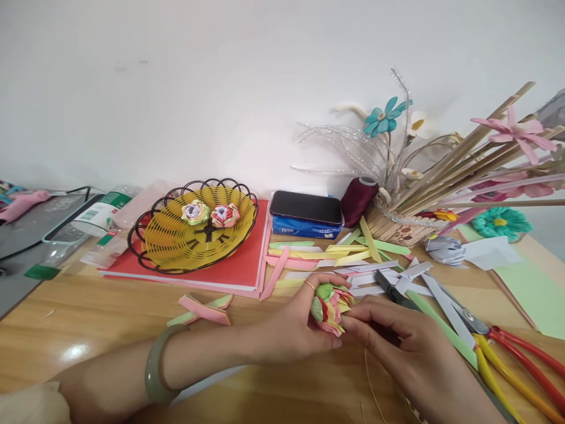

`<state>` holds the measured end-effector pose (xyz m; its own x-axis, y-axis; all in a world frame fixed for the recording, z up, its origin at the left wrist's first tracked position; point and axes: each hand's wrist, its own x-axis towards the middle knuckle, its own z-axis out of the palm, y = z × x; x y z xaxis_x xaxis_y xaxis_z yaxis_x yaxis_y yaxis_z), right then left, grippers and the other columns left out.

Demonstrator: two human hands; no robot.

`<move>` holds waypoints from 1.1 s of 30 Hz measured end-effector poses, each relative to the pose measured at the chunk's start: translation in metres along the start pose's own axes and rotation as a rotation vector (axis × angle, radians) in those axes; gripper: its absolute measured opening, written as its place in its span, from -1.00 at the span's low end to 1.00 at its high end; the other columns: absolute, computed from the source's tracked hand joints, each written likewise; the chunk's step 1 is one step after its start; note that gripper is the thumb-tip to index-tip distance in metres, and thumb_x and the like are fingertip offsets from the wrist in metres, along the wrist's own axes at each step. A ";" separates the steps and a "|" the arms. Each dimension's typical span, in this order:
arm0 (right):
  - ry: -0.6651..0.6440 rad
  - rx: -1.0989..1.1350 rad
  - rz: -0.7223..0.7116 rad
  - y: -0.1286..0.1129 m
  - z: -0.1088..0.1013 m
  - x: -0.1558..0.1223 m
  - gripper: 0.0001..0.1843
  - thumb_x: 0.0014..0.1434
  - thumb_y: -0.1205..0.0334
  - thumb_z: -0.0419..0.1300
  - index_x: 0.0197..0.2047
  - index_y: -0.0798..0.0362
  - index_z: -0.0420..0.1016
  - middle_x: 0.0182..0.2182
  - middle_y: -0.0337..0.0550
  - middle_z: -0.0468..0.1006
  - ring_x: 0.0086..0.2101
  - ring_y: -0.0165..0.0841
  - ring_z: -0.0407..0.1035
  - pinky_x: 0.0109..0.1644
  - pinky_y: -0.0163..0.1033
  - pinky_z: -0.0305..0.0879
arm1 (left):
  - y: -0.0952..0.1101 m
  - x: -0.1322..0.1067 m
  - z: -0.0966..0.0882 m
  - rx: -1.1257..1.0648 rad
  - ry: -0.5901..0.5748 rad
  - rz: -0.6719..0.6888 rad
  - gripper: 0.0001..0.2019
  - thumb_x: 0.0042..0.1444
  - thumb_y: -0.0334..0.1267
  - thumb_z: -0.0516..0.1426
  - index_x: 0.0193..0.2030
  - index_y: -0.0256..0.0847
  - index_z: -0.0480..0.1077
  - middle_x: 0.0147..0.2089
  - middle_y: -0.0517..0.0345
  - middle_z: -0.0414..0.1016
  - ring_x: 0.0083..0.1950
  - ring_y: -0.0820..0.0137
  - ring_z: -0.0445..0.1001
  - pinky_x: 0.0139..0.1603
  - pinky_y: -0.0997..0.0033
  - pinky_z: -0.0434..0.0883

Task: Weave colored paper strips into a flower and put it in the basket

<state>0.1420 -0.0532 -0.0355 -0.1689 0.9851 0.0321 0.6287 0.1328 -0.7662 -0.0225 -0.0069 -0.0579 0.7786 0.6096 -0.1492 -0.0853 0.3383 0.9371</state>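
A folded paper flower (332, 307) in green, pink, yellow and red is gripped between the thumb and fingers of my left hand (302, 321). From the other side my right hand (392, 335) pinches at the flower's right edge, thumb and forefinger together on its petals. A thin cord (369, 377) hangs below my right hand; its upper end is hidden. Behind both hands lie folded paper strips (335, 258) in white, yellow, green and pink. Crossed pink and green strips (205, 310) rest on the table beyond my left forearm.
A yellow woven basket (176, 250) holding two paper flowers (209, 214) stands on red paper (247, 253). A phone (306, 207) lies on a blue tissue pack (304, 227), beside a maroon thread spool (359, 200). Red-handled pliers (529, 353) and yellow-handled scissors (489, 371) lie right.
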 end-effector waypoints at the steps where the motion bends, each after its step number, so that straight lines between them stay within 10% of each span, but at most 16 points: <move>1: 0.033 0.023 -0.014 -0.003 -0.001 0.000 -0.70 0.19 0.11 0.04 -0.49 -0.02 0.47 -0.53 -0.23 0.52 -0.48 -0.37 0.39 -0.41 -0.34 0.30 | -0.001 0.001 -0.001 -0.019 0.008 0.009 -0.42 -0.11 -0.42 0.22 0.06 -0.16 0.08 -0.25 0.20 0.22 -0.26 0.48 0.24 -0.25 0.47 0.19; 9: 0.284 0.084 0.045 -0.012 -0.009 -0.003 -0.72 0.11 0.04 0.13 -0.54 -0.05 0.46 -0.58 -0.28 0.49 -0.57 -0.39 0.32 -0.55 -0.36 0.24 | -0.010 0.005 -0.005 -0.195 0.025 0.007 -0.36 -0.22 -0.42 0.27 0.03 -0.12 0.14 -0.15 0.10 0.35 -0.11 0.35 0.36 -0.10 0.32 0.27; 19: 0.159 -0.084 -0.205 -0.003 0.003 -0.005 -0.84 0.16 0.26 0.08 -0.38 -0.02 0.47 -0.53 -0.25 0.46 -0.61 -0.46 0.27 -0.61 -0.36 0.14 | -0.006 0.004 -0.003 -0.130 0.049 0.021 -0.41 -0.18 -0.44 0.24 0.02 -0.17 0.13 -0.14 0.11 0.32 -0.14 0.39 0.35 -0.15 0.40 0.25; 33: 0.134 -0.137 -0.205 -0.001 0.001 -0.003 -0.89 0.19 0.23 0.09 -0.30 -0.02 0.44 -0.46 -0.23 0.49 -0.48 -0.41 0.38 -0.48 -0.36 0.30 | -0.003 0.002 0.000 -0.006 0.078 0.086 -0.50 -0.08 -0.43 0.17 0.01 -0.20 0.10 -0.18 0.11 0.26 -0.25 0.47 0.27 -0.25 0.47 0.21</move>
<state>0.1409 -0.0564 -0.0358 -0.2068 0.9407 0.2689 0.6901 0.3351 -0.6415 -0.0210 -0.0065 -0.0610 0.7176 0.6903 -0.0925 -0.1534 0.2862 0.9458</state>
